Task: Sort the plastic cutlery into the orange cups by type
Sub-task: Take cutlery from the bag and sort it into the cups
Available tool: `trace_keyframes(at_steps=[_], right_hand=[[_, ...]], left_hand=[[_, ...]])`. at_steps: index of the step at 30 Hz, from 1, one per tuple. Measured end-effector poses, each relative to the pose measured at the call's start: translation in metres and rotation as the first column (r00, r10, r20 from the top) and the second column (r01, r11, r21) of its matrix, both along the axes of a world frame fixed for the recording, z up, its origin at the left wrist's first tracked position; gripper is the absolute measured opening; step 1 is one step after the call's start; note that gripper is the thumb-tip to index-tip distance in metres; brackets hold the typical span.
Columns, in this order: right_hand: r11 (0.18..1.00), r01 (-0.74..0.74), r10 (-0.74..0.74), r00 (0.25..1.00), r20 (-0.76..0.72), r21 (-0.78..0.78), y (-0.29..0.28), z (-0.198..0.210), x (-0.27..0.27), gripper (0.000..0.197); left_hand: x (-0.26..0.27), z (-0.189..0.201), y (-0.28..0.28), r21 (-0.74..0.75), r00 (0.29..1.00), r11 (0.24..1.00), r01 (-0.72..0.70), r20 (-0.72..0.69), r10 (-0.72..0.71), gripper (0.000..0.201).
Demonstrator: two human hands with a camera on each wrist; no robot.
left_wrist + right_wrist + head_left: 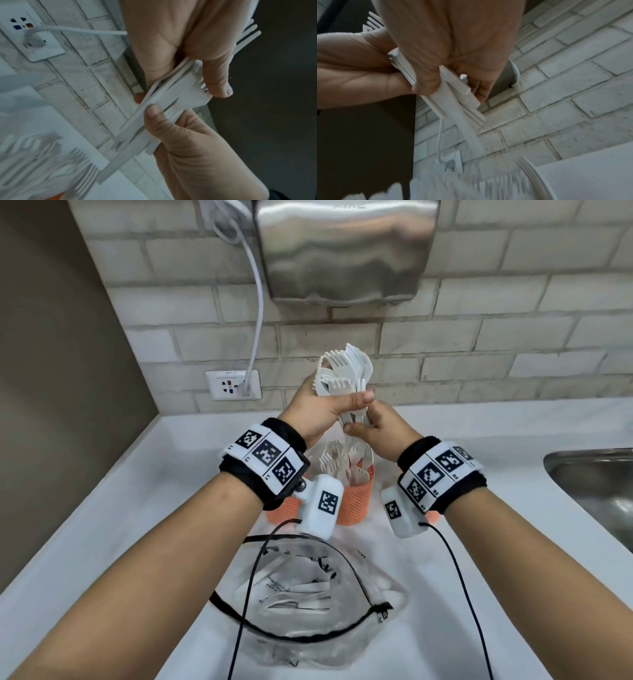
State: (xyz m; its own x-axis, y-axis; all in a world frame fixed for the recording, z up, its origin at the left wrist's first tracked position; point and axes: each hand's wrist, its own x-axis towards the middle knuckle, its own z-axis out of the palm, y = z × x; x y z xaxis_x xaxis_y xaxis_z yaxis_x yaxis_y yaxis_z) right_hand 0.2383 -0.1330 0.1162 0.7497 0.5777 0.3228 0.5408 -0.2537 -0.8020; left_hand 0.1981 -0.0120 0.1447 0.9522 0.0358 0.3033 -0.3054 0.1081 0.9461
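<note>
A bundle of white plastic forks [346, 371] stands tines up above the counter. My left hand [322, 409] grips it around the necks, thumb across the front. My right hand [376, 429] pinches the handle ends just below. The left wrist view shows the fork handles [154, 115] fanned between my left hand [171, 40] and my right hand [188, 148]. Under the hands an orange mesh cup [354, 501] holds several forks. A second orange cup [286, 510] and a third [433, 515] are mostly hidden behind my wrists. The right wrist view shows the fork handles [453, 101] in my right hand [450, 40].
A clear zip bag [308, 594] with more white cutlery lies on the white counter [137, 491] near me. A steel sink [596, 484] sits at the right. On the brick wall hang a hand dryer [342, 251] and a socket [233, 385] with a white cable.
</note>
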Motion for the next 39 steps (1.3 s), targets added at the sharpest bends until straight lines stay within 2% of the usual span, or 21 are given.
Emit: trace_keyframes(at_steps=[7,10,12,14,20,26,28,31,36,39], right_hand=[[0.996,0.046,-0.056,0.988,-0.142,-0.076,0.009,-0.033,0.012,0.048],[0.995,0.071,-0.084,0.98,-0.181,-0.076,0.01,-0.043,0.016,0.048],[0.992,0.088,-0.105,0.972,-0.209,-0.09,0.011,-0.047,0.019,0.049],[0.992,0.104,-0.118,0.965,-0.235,-0.071,0.012,-0.049,0.022,0.05],[0.992,0.115,-0.123,0.961,-0.248,-0.048,0.014,-0.053,0.023,0.051],[0.991,0.07,-0.091,0.977,-0.191,-0.114,0.012,-0.057,0.023,0.05],[0.987,0.049,-0.081,0.974,-0.211,-0.152,0.012,-0.059,0.021,0.051],[0.979,0.063,-0.103,0.973,-0.208,-0.192,0.013,-0.062,0.018,0.051],[0.987,0.041,-0.092,0.938,-0.334,-0.158,0.01,-0.062,0.018,0.046],[0.984,0.048,-0.11,0.92,-0.377,-0.171,0.006,-0.059,0.02,0.045]], left_hand=[[0.017,-0.032,0.004,0.067,0.989,0.996,-0.057,-0.135,0.066,0.029],[0.02,-0.039,0.007,0.069,0.982,0.995,-0.075,-0.168,0.086,0.048],[0.021,-0.04,0.01,0.044,0.982,0.994,-0.097,-0.16,0.102,0.056],[0.02,-0.041,0.013,0.038,0.984,0.992,-0.122,-0.125,0.126,0.053],[0.023,-0.045,0.014,0.218,0.982,0.958,-0.186,0.048,0.18,0.057],[0.031,-0.055,0.019,0.307,0.967,0.923,-0.232,-0.028,0.252,0.042],[0.03,-0.058,0.021,0.335,0.966,0.916,-0.221,-0.052,0.252,0.049],[0.027,-0.061,0.021,0.382,0.975,0.902,-0.202,-0.009,0.222,0.062],[0.027,-0.06,0.017,0.501,0.977,0.845,-0.185,0.004,0.211,0.034],[0.026,-0.062,0.018,0.606,0.965,0.758,-0.242,0.07,0.252,0.03]])
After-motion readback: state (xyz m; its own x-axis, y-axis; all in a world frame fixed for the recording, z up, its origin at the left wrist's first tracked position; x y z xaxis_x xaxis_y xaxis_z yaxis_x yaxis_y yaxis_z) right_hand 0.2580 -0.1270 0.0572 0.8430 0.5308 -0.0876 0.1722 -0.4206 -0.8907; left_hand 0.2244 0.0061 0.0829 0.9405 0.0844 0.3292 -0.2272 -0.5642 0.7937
